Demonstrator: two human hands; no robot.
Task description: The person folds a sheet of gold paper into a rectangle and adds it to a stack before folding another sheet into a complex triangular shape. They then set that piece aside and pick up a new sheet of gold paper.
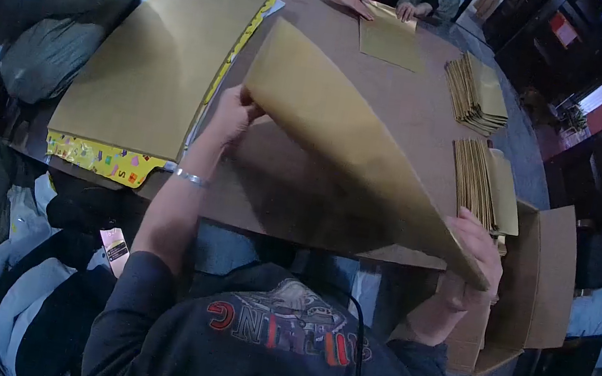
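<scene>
A large sheet of brown kraft paper (327,114) is held up over the table, bowed and tilted between my two hands. My left hand (234,117) pinches its edge on the left. At the opposite end, near the table's right edge, my right hand (475,249) grips the lower right corner, its fingers on the far face and partly hidden. On the left of the table lies a flat stack of brown paper (152,65) on yellow printed wrapping (99,159). Close beyond my right hand stands a bundle of folded brown paper (477,183).
A second folded bundle (475,93) sits farther back on the brown table (315,15). Across it, a co-worker's hands (386,10) rest on brown paper (390,46). An open cardboard box (548,279) stands at the right edge; grey sacks (69,21) are piled at left.
</scene>
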